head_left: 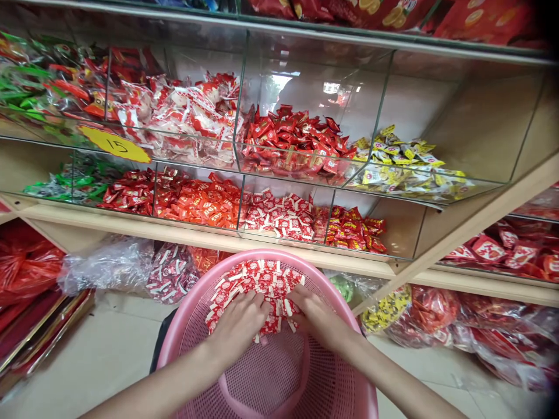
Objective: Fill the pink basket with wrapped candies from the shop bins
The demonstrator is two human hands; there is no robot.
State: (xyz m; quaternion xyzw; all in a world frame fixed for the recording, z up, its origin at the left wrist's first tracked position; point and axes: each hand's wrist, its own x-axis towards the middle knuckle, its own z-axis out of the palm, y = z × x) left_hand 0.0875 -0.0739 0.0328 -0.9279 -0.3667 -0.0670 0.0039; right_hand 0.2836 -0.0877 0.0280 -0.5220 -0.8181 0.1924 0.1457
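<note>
A pink plastic basket (168, 343) with mesh walls stands on the floor before the shelves. Many red-and-white wrapped candies (257, 279) are heaped against its far side, while the near part of its bottom shows bare mesh. My left hand (242, 317) rests in the heap from the left, fingers curled around candies, with the fingertips partly hidden. On the heap's right side, my right hand (312, 314) curls inward over more of the candies. A narrow gap with candies separates the two hands.
Above the basket, clear shelf bins hold similar red-and-white candies (282, 218), red candies (297, 139) and yellow-wrapped ones (402, 154). A yellow price tag (114, 144) reads 15. Bagged candies (172, 272) lie under the shelf's wooden edge (288, 247), and more bags (437, 308) lie right.
</note>
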